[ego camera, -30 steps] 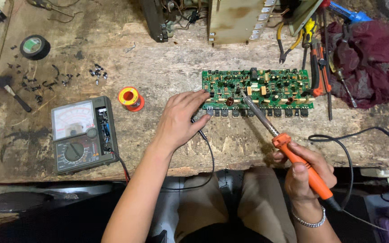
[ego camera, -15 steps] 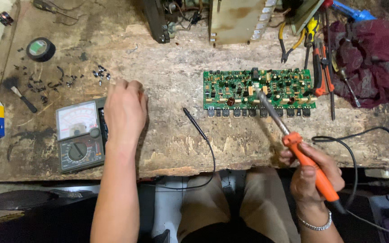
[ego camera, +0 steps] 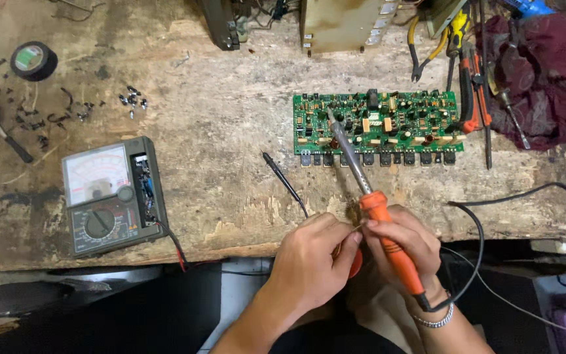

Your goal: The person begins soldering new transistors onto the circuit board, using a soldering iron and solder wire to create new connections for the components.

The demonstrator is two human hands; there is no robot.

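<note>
A green circuit board lies on the worn wooden bench at the right of centre. My right hand grips the orange handle of a soldering iron, whose metal tip rests over the board's left end. My left hand is at the bench's front edge, right beside my right hand. It is closed around a red solder spool, mostly hidden behind the fingers, and pinches a thin strand of solder wire that reaches toward the iron's handle.
An analog multimeter lies at the front left, its black probe in the middle. Pliers and screwdrivers and a maroon cloth sit right of the board. Black tape roll, loose screws, a brush at left; metal chassis behind.
My left hand left the circuit board, reached left to the solder spool near the multimeter, and brought it back to the front edge beside my right hand. The iron shifted slightly left.
</note>
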